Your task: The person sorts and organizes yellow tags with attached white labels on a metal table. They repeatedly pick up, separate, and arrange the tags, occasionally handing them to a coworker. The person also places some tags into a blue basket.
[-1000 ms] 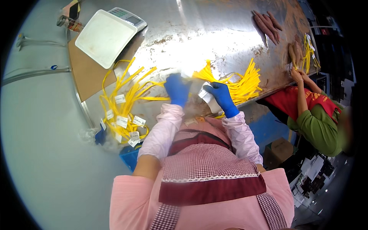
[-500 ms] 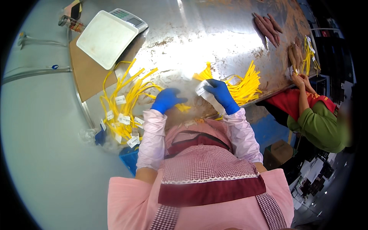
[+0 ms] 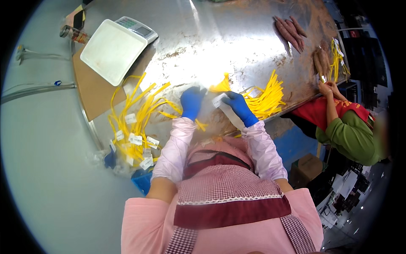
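Observation:
My right hand point(image 3: 240, 108), in a blue glove, pinches a strip of white labels point(image 3: 219, 100) whose tail hangs down below the fingers. My left hand point(image 3: 192, 103), gloved in the same blue, is held up just left of the strip; motion smears its fingers, so their grip cannot be read. Loose yellow straps point(image 3: 146, 106) lie to its left, many bearing white labels, and a few strap ends reach toward its wrist. Beyond my right hand, a fanned bundle of yellow straps point(image 3: 268, 99) rests on the metal table point(image 3: 186, 46), its gathered end point(image 3: 222, 84) near the fingertips.
A scale point(image 3: 113, 51) with a white tray stands at the far left on brown cardboard point(image 3: 93, 98), beside a jar point(image 3: 74, 34). Sweet potatoes point(image 3: 289, 31) lie far right. A co-worker in green sleeves point(image 3: 353, 131) handles more sweet potatoes point(image 3: 322, 63) near yellow straps point(image 3: 336, 61).
My left hand has moved up and right, nearer the label strip, away from the loose straps. My right hand keeps the strip at nearly the same place. The whole view has shifted slightly.

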The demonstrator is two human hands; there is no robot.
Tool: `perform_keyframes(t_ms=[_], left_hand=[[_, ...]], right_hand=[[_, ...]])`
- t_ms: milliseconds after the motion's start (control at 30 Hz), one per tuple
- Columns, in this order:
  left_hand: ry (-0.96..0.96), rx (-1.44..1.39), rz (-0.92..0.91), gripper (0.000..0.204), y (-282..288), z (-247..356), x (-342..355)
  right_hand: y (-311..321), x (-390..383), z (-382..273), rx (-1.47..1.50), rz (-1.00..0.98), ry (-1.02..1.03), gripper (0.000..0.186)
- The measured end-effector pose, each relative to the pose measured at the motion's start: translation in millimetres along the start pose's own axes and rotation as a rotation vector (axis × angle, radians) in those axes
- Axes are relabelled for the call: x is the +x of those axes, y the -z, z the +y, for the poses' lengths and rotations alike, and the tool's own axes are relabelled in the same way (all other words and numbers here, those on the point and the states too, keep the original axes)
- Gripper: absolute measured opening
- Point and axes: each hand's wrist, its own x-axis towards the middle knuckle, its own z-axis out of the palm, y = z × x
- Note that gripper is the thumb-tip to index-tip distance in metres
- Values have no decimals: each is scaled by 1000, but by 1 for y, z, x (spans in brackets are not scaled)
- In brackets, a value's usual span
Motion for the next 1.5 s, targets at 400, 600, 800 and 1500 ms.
perform_keyframes(t_ms=[400,600,800,1500], left_hand=[[109,-140,381,16,87,-31,-51],[316,-776,312,24,110,-11,-68],[241,-828,170,34,109,36,-82],[276,-821,52,35,112,66,-108]], right_hand=[[2,15,2,34,84,-50,31],[-38,-7,-66,261,-105,47,28],[-84,-28,-127,84,-249,85,33],[-84,-48,-130,82,-112,-18,31]])
